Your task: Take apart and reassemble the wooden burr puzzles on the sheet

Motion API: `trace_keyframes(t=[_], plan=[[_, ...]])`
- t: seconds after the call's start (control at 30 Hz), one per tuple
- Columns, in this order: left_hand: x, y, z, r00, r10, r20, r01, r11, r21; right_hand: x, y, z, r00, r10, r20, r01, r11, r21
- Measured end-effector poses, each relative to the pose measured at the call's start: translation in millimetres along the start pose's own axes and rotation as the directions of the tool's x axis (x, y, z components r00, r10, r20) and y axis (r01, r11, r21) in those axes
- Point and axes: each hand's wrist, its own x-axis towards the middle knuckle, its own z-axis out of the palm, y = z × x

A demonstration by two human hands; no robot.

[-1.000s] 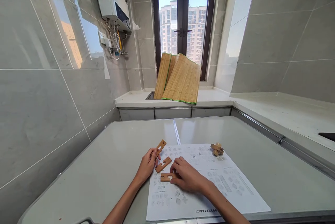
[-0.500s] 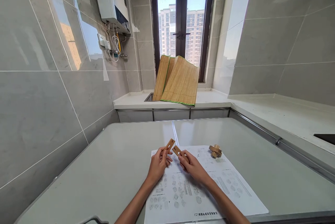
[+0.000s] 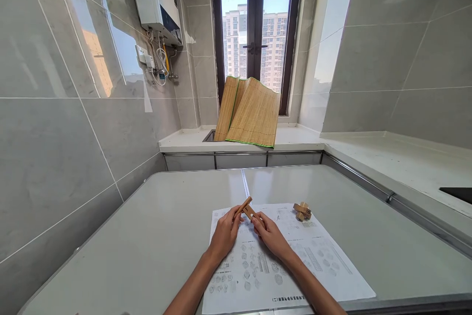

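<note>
In the head view, a pale table (image 3: 129, 236) carries a printed sheet (image 3: 332, 280). Above the sheet, the left hand (image 3: 225, 232) grips one wooden bar (image 3: 244, 205), its long axis slanting forward and right. The right hand (image 3: 268, 233) pinches another wooden bar (image 3: 248, 211), which points forward and left, close to the first; whether they touch, I cannot tell.

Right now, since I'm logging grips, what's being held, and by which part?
The left hand holds one wooden strip by its near part; the right hand holds a second wooden strip, also by its near part.
</note>
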Motion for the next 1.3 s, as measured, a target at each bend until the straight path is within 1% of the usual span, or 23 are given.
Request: trace_keyframes(t=[0.2, 0.33, 0.43, 0.6, 0.73, 0.83, 0.93, 1.13, 1.3], plan=[[-1, -2, -3, 0.996, 0.083, 0.029, -0.085, 0.995, 0.054, -3, -2, 1, 1.0, 0.024, 0.015, -0.024, 1.0, -0.018], [-2, 4, -6, 0.988, 0.147, 0.05, -0.151, 0.986, 0.076, -5, -4, 0, 0.998, 0.053, 0.037, -0.053, 0.999, -0.009], [-3, 8, -7, 0.979, 0.194, 0.064, -0.199, 0.977, 0.074, -7, -6, 0, 0.995, 0.08, 0.06, -0.082, 0.996, 0.032], [-3, 5, -4, 0.986, 0.166, 0.029, -0.168, 0.982, 0.087, -8, -11, -1, 0.984, 0.097, 0.147, -0.121, 0.98, 0.161], [-5, 1, -2, 0.986, 0.159, 0.052, -0.162, 0.985, 0.058, -8, -12, -2, 0.977, 0.099, 0.189, -0.148, 0.954, 0.261], [-6, -1, 1, 0.985, 0.159, 0.062, -0.162, 0.985, 0.057, -7, -12, -3, 0.975, 0.102, 0.197, -0.161, 0.937, 0.311], [-6, -3, 3, 0.986, 0.159, 0.052, -0.163, 0.984, 0.07, -8, -12, -3, 0.975, 0.105, 0.194, -0.165, 0.931, 0.326], [-5, -10, 3, 0.992, 0.121, -0.042, -0.116, 0.988, 0.107, -7, -12, -3, 0.973, 0.064, 0.223, -0.133, 0.941, 0.31], [-5, -16, 4, 0.991, 0.131, -0.025, -0.127, 0.986, 0.104, -8, -9, -4, 0.972, 0.058, 0.229, -0.128, 0.944, 0.304]])
